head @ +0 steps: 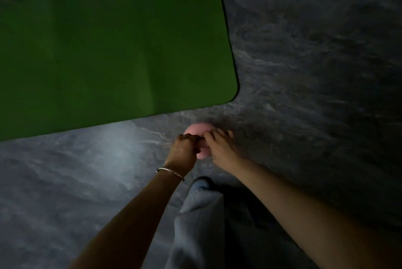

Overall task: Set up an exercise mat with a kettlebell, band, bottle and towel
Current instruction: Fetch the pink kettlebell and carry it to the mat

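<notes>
A green exercise mat (113, 51) lies flat on the dark marbled floor, filling the upper left. Just below its near right corner a pink rounded kettlebell (199, 130) hangs or sits low over the floor, mostly hidden by my hands. My left hand (185, 149), with a thin bracelet at the wrist, grips it from the left with curled fingers. My right hand (219, 144) grips it from the right, fingers curled over the top. The handle is hidden. No band, bottle or towel is in view.
Grey marbled floor (315, 51) surrounds the mat, with a bright reflection at lower left. My light grey trouser leg (200, 221) and foot stand below the hands. The scene is dim.
</notes>
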Available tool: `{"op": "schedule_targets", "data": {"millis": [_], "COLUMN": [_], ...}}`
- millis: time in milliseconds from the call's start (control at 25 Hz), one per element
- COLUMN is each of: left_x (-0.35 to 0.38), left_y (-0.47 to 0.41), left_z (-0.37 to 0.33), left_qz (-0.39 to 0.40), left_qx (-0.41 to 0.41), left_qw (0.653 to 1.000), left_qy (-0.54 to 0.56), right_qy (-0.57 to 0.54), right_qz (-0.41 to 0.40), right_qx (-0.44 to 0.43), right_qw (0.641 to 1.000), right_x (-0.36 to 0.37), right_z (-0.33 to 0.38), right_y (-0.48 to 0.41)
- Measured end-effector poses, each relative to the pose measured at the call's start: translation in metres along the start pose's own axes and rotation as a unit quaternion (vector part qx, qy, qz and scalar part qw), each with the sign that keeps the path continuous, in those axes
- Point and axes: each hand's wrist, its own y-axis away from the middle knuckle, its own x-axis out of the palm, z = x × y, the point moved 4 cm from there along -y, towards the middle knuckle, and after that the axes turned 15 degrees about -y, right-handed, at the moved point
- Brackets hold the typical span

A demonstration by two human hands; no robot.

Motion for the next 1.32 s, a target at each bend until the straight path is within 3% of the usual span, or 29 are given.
{"op": "schedule_targets", "data": {"millis": [600, 920, 1120, 1320], "left_x": [0.042, 0.024, -0.086, -0.270], "left_y": [-0.038, -0.021, 0.036, 0.152], "left_z": [-0.003, -0.006, -0.023, -0.035], "left_qz": [-0.020, 0.037, -0.036, -0.170], "left_qx": [-0.003, -0.067, -0.121, -0.174], "left_qw": [1.000, 0.997, 0.983, 0.945], "left_qy": [0.013, 0.027, 0.134, 0.219], "right_qy": [-0.017, -0.027, -0.048, -0.124], "right_qz": [-0.031, -0.027, -0.074, -0.134], "right_qx": [-0.015, 0.021, -0.001, -0.052], "right_qw": [0.999, 0.999, 0.996, 0.982], "right_x": [0.022, 0.002, -0.086, -0.204], "right_z": [-0.049, -0.033, 0.042, 0.190], "right_y": [-0.028, -0.021, 0.031, 0.106]}}
